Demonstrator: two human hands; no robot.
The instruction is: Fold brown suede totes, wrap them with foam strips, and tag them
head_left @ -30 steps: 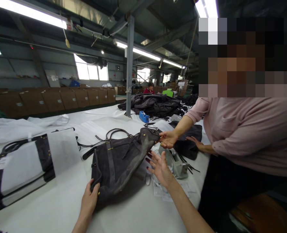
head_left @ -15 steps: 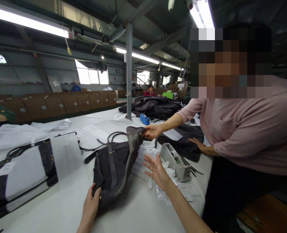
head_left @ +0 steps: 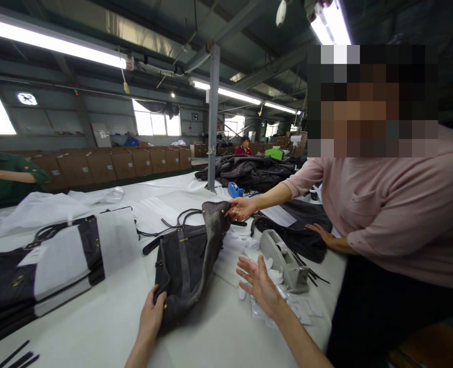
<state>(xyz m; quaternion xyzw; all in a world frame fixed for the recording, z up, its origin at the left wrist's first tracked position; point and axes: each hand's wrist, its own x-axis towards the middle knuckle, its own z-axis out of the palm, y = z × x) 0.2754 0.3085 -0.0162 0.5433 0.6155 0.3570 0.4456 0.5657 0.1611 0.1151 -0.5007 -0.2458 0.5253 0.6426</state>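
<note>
A dark grey handbag [head_left: 184, 260] with thin handles and brass studs lies tilted on the white table [head_left: 115, 327]. My left hand [head_left: 152, 309] grips its near bottom corner, thumb on top. A co-worker's hand [head_left: 242, 208] holds the bag's far upper corner. My right hand [head_left: 260, 286] hovers right of the bag, fingers spread, holding nothing. Close beyond it stands a grey tape dispenser [head_left: 285, 263], with small clear plastic packets [head_left: 291, 309] scattered beside it.
At left lie dark bags [head_left: 4, 291] partly covered in white sheeting. The co-worker's other hand [head_left: 320, 233] rests on another dark bag [head_left: 306, 220]. Behind are a blue tape dispenser [head_left: 234, 189], a heap of dark bags [head_left: 245, 171], a grey post [head_left: 213, 117] and cardboard boxes [head_left: 96, 166].
The view has turned slightly left, so the scene sits farther right. Both my hands and the co-worker's grip on the bag look nearly the same.
</note>
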